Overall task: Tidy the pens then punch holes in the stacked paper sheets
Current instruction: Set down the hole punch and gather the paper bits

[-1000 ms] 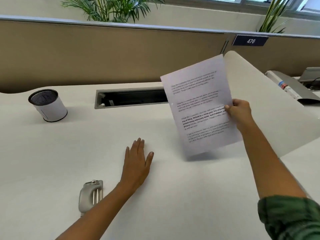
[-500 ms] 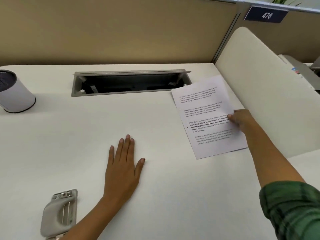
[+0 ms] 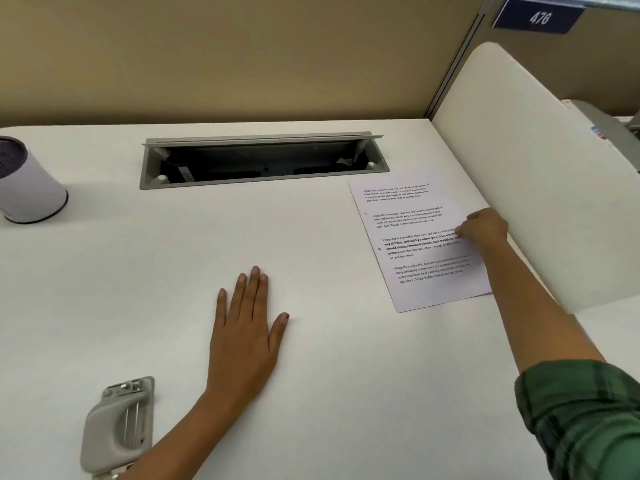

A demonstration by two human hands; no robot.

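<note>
Desk (image 3: 173,306) spreads white and mostly bare, a cable tray (image 3: 263,161) sunk at twelve o'clock. Printed sheets (image 3: 415,244) lie flat at two o'clock, tucked beside the curved divider (image 3: 536,168), likely parked out of the working space. Two small holes mark their left margin, so punching looks done. The left hand (image 3: 246,337) rests spread, palm down, probably bracing. The right hand (image 3: 483,225) is curled on the sheets' right edge, fingertips pinching or pressing. The hole punch (image 3: 116,427) sits at seven o'clock; the cup (image 3: 27,188) at ten.
</note>
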